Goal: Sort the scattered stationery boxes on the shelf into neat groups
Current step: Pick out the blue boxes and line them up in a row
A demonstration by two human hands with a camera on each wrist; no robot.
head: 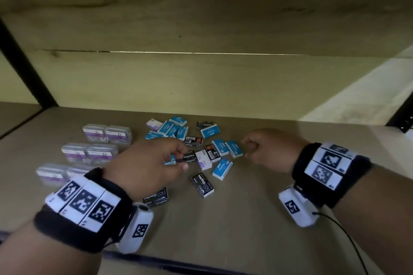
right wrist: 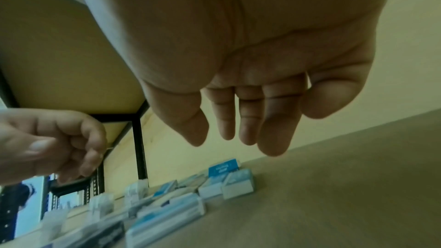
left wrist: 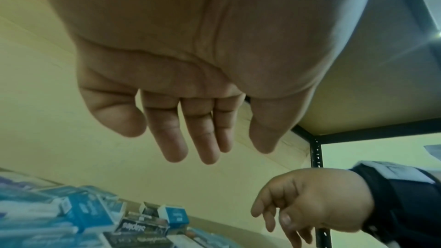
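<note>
**Checker:** Report the left hand.

**Operator:** My left hand (head: 147, 163) hangs palm down over the middle of the scatter. The fingers (left wrist: 176, 139) are slack and slightly spread, with the thumb apart, and I hold nothing. In the head view my fingertips lie over a black cardboard box printed "Staples" (head: 186, 157). The left wrist view shows air between my fingers and the boxes below.

**Checker:** Report the right hand.

**Operator:** My right hand (head: 270, 149) hovers at 3 o'clock of the scatter, above the bare brown shelf board (head: 245, 219). Its fingers (right wrist: 248, 120) hang loosely curled, empty and touching nothing.

**Checker:** Locate the task items. Centre the dial on the scatter, with 12 pointing away from you.

**Operator:**
- The small blue-and-white cardboard boxes (head: 172, 128) crowd together from 11 to 12 o'clock, several of them touching.
- A blue pair (head: 226, 148) lies side by side just right of centre.
- A single blue box (head: 222, 168) lies at 5 o'clock.
- A second black box (head: 204, 125) sits near 1 o'clock.
- A third black box (head: 203, 185) sits at 6 o'clock.
- A fourth black box (head: 156, 197) sits at 7 o'clock, partly hidden by my left wrist.
- A white box with a purple patch (head: 203, 159) lies at centre, against the box under my fingertips.
- The clear plastic cases with purple labels (head: 89, 152) stand in three pairs, one row behind another, from 8 to 10 o'clock. My left wristband partly covers the nearest pair.
</note>
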